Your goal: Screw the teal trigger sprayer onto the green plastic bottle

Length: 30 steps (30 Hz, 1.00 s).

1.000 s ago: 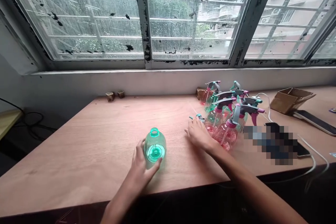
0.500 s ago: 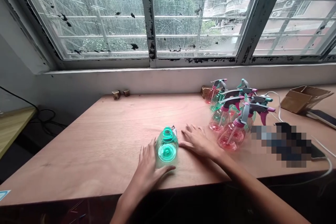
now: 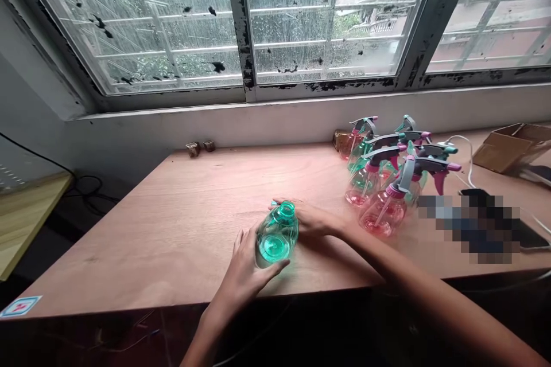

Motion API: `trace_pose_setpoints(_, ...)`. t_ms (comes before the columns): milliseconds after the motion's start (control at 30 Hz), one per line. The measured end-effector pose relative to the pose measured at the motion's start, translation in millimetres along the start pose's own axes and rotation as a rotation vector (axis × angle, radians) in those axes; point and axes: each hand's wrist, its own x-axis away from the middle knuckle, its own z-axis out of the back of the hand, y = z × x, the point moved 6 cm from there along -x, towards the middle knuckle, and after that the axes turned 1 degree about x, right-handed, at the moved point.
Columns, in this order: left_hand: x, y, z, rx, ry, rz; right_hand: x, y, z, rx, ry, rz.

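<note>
Bench (image 3: 172, 229): runs along beneath the window (image 3: 193, 23), with the work near its front edge. To my right stands a cluster of spray bottles (image 3: 382, 213), pink and green; those I can make out carry trigger heads, so I count them complete. My left hand (image 3: 248, 266) is wrapped around the side of the green bottle (image 3: 278, 241), thumb across its near face. My right hand (image 3: 312, 217) reaches behind that bottle; its fingers are mostly hidden, so I cannot tell whether they are closed on anything. The green bottle sits in front of me, left of the cluster, its neck leaning rightward in view, mouth bare: judged unfinished, head not yet fitted. Smallest: a pale teal piece (image 3: 274, 203) just behind its neck, possibly part of a spray head.
</note>
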Motion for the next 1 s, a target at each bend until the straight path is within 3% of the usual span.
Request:
trace_pose_setpoints(133, 1, 5, 1.5, 0.123, -0.047, -0.043, 5, -1, 10, 0.027, 0.046, -0.031)
trace_pose_setpoints(200, 1, 3, 3.8, 0.237, -0.031, -0.044, 26, -1, 18, 0.055, 0.111, -0.124)
trace_pose_setpoints(300, -1, -6, 10.0, 0.300, 0.084, 0.008, 74, -9, 23, 0.046, 0.242, -0.312)
trace_pose_setpoints(400, -1, -13, 15.9, 0.322, 0.205, 0.070, 131, -19, 19, -0.314, 0.476, -0.528)
trace_pose_setpoints(467, 1, -15, 18.6, 0.401, 0.258, 0.122, 160, -27, 13, -0.576, 0.544, -0.592)
trace_pose_setpoints(567, 5, -15, 21.6, 0.512, 0.304, 0.191, 189, -33, 14, -0.788, 0.619, -0.672)
trace_pose_setpoints(733, 8, -9, 26.7, 0.507, 0.326, 0.172, 203, -34, 26, -0.806, 0.544, -0.707)
trace_pose_setpoints(1000, 5, -7, 24.5, 0.527, 0.267, 0.137, 199, -33, 21, -0.609, 0.363, -0.610)
